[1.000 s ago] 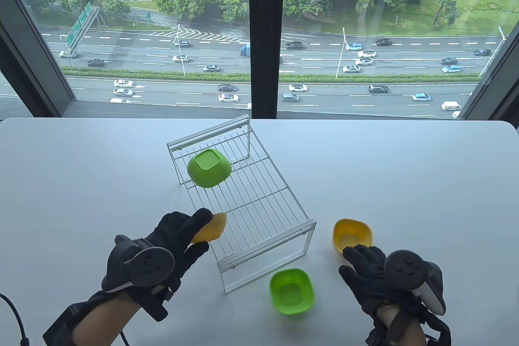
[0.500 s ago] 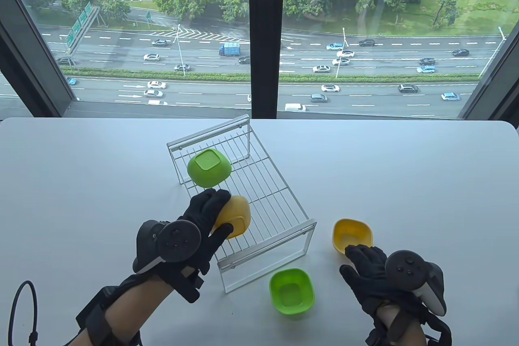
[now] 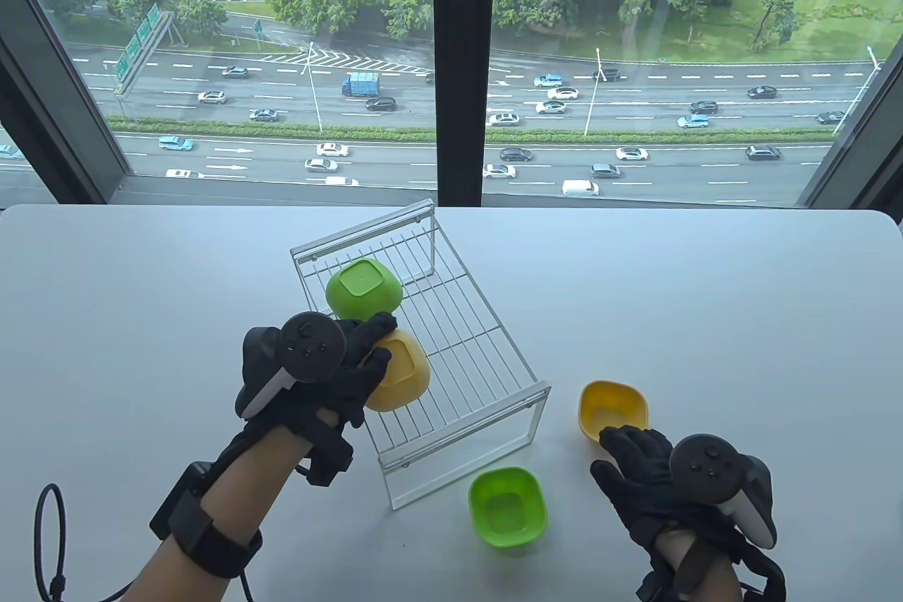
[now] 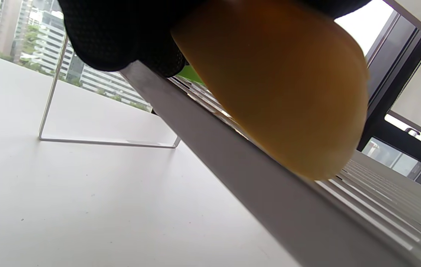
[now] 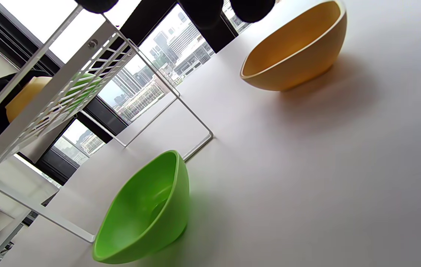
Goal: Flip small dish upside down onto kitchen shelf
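Note:
My left hand (image 3: 353, 365) holds a small yellow dish (image 3: 401, 370) upside down on the white wire kitchen shelf (image 3: 451, 341), fingers over its left side. In the left wrist view the dish (image 4: 284, 92) sits just above the shelf's front rail (image 4: 255, 185); I cannot tell if it touches. A green dish (image 3: 363, 291) lies upside down at the shelf's far left end. My right hand (image 3: 638, 471) rests flat on the table, empty, fingers spread, just short of an upright yellow dish (image 3: 612, 411).
An upright green dish (image 3: 508, 507) stands on the table in front of the shelf, also in the right wrist view (image 5: 147, 211). The second yellow dish (image 5: 296, 52) stands right of the shelf. A window runs along the table's far edge.
My left hand carried the yellow dish up from the table at the shelf's left onto the shelf top, turning it bottom up, then drew it back toward the green dish. The right hand stayed still.

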`<control>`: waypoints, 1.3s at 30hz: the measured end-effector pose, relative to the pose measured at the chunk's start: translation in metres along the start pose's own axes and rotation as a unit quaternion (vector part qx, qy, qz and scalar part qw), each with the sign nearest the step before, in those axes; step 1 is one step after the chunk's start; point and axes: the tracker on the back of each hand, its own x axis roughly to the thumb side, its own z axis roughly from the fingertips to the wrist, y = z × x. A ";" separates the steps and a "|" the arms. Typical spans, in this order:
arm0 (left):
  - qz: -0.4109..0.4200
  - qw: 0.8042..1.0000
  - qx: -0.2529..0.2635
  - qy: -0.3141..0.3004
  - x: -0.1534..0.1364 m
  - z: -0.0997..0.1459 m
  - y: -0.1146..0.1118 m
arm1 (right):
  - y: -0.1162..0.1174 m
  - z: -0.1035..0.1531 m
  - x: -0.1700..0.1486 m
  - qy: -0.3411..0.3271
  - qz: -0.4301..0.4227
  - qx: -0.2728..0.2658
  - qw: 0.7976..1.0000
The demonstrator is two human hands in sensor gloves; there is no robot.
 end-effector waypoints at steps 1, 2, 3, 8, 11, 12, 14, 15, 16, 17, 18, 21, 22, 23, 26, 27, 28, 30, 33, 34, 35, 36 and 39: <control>-0.001 1.000 -0.006 0.004 0.001 -0.001 0.000 | 0.000 0.000 0.000 0.000 0.000 0.001 1.000; 0.002 1.000 -0.017 0.009 0.003 -0.002 -0.001 | 0.000 0.000 0.000 0.000 0.000 0.001 1.000; -0.002 1.000 -0.020 0.010 0.005 -0.003 -0.002 | 0.000 0.000 0.000 -0.001 0.000 0.002 1.000; -0.067 0.997 0.038 -0.006 0.012 -0.001 -0.006 | 0.002 0.000 0.001 -0.004 0.001 0.006 1.000; -0.048 0.994 0.087 -0.046 0.011 0.010 0.005 | 0.003 -0.001 0.001 -0.004 0.005 0.011 1.000; -0.044 0.992 0.099 -0.061 0.010 0.015 0.011 | 0.003 -0.001 0.001 -0.003 0.005 0.012 1.000; -0.044 0.990 0.103 -0.090 0.007 0.026 0.023 | 0.003 -0.002 0.000 -0.003 0.003 0.012 1.000; -0.050 0.989 0.087 -0.112 0.003 0.032 0.030 | 0.003 -0.002 0.000 -0.002 0.001 0.012 1.000; -0.056 0.988 0.076 -0.120 0.000 0.037 0.035 | 0.003 -0.002 0.000 -0.001 0.000 0.012 1.000; -0.064 0.988 0.067 -0.120 -0.006 0.046 0.041 | 0.004 -0.003 -0.001 0.001 0.000 0.013 1.000; -0.070 0.988 0.072 -0.116 -0.010 0.052 0.044 | 0.004 -0.003 -0.001 0.002 0.000 0.014 1.000; -0.111 0.981 0.099 -0.122 -0.030 0.076 0.051 | 0.006 -0.003 0.000 0.002 0.006 0.013 1.000; -0.118 0.979 0.103 -0.129 -0.038 0.083 0.051 | 0.007 -0.002 0.000 0.001 0.009 0.012 1.000; -0.118 0.978 0.108 -0.135 -0.044 0.087 0.050 | 0.008 -0.002 0.000 0.001 0.010 0.012 1.000; -0.103 0.982 0.102 -0.118 -0.070 0.097 0.043 | 0.011 -0.003 0.000 0.002 0.018 0.014 1.000; -0.091 0.985 0.090 -0.112 -0.079 0.100 0.039 | 0.012 -0.004 0.000 0.002 0.021 0.016 1.000; -0.084 0.987 0.084 -0.109 -0.085 0.101 0.036 | 0.012 -0.004 -0.001 0.001 0.022 0.017 1.000; -0.074 0.989 0.076 -0.101 -0.099 0.105 0.029 | 0.013 -0.005 -0.002 0.001 0.019 0.015 1.000; -0.067 0.991 0.063 -0.093 -0.113 0.105 0.019 | 0.013 -0.006 -0.004 0.001 0.017 0.010 1.000; -0.063 0.992 0.059 -0.088 -0.117 0.104 0.015 | 0.014 -0.007 -0.004 0.002 0.015 0.010 1.000; -0.062 0.993 0.053 -0.084 -0.120 0.103 0.012 | 0.014 -0.007 -0.004 0.003 0.016 0.012 1.000; -0.061 0.994 0.039 -0.080 -0.122 0.101 0.010 | 0.015 -0.007 -0.004 0.004 0.017 0.014 1.000; -0.054 0.995 0.031 -0.080 -0.124 0.099 0.010 | 0.017 -0.007 -0.003 0.002 0.025 0.021 0.999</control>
